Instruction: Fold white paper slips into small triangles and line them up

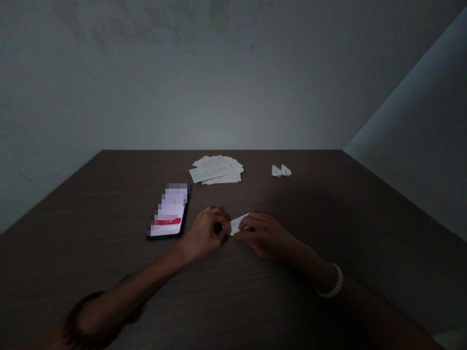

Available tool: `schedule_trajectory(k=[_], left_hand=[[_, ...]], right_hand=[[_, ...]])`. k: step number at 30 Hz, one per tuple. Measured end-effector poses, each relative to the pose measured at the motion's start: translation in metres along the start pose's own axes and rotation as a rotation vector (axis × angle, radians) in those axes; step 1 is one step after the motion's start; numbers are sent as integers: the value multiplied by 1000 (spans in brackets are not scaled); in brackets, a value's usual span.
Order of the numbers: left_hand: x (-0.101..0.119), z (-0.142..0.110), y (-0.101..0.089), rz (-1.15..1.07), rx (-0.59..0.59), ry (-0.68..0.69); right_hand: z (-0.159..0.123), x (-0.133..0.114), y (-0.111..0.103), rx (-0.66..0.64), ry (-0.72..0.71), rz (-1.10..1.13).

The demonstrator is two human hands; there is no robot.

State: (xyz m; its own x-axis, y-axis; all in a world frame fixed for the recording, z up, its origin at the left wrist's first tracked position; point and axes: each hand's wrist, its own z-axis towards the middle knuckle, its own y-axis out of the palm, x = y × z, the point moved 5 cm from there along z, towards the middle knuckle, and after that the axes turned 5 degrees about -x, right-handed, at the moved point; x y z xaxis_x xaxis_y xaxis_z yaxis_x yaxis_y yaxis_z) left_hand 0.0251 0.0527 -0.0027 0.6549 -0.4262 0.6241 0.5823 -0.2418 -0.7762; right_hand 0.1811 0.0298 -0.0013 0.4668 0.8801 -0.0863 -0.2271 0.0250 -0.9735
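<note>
step: you're mid-fold, looks like | left hand (pixel 206 233) and right hand (pixel 263 234) fingers pinched shut on paper slip (pixel 239 223) on tabletop (pixel 328 218) | next: probably press the crease, steady grip

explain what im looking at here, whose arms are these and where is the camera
The camera sits on a person's head, looking forward and down, so the two arms reaching in are the wearer's own. No machine is involved. The left hand and right hand meet over a small piece of white paper, both pinching it against a dark wooden table. Left of the hands lies a phone, screen lit. Farther back is a fanned stack of paper slips, and to its right two small folded paper pieces. The right wrist wears a white bracelet.
</note>
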Motion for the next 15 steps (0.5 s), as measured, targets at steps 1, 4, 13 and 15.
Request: schedule_trajectory(k=[1,4,13,15], left_hand=[[0,0,-1,-6,3,-18],[-2,2,-5,-9,2,-62],[-4,5,-8,-19,-42,15],[-4,5,-8,-20,-40,32]], right_hand=[[0,0,0,-1,4,1],[-1,1,1,-2,12,25],[0,1,-1,-10,23,40],[1,0,-2,-29,19,35]])
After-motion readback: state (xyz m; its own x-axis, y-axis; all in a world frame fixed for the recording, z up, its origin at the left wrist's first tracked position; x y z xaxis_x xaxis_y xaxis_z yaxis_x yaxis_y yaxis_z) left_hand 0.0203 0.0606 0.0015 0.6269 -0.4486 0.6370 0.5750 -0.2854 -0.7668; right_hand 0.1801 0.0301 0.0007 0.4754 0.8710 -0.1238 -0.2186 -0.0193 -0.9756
